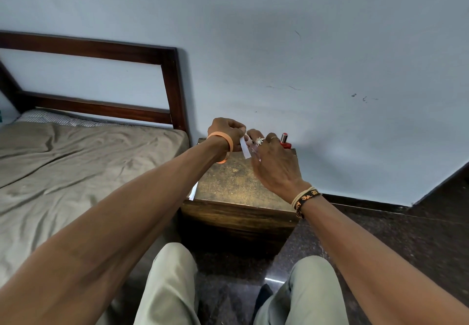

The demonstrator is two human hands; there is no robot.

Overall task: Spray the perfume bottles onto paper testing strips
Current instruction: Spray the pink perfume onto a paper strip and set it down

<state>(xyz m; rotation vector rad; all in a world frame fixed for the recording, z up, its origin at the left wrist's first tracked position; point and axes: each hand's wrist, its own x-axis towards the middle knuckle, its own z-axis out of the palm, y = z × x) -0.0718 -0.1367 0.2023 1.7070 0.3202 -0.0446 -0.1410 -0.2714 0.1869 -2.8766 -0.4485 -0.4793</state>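
Left hand [225, 132] is up over the far end of the wooden side table [236, 180], fingers curled, pinching the top of a white paper strip [245, 148] that hangs free. Just beside it, the right hand [275, 166] wraps round a small clear perfume bottle [255, 153], with the nozzle hidden behind the fingers, so I can't tell where it points. That's the danger: aimed off, the mist lands on knuckles or the table, not paper. Strip and bottle look nearly touching, and a spray that close could soak the paper limp. Beyond the right hand a red-capped bottle [284, 140] stands at the far edge, where a careless pull-back could topple it. Spare strips [193, 192] overhang the near left edge and may slip off.
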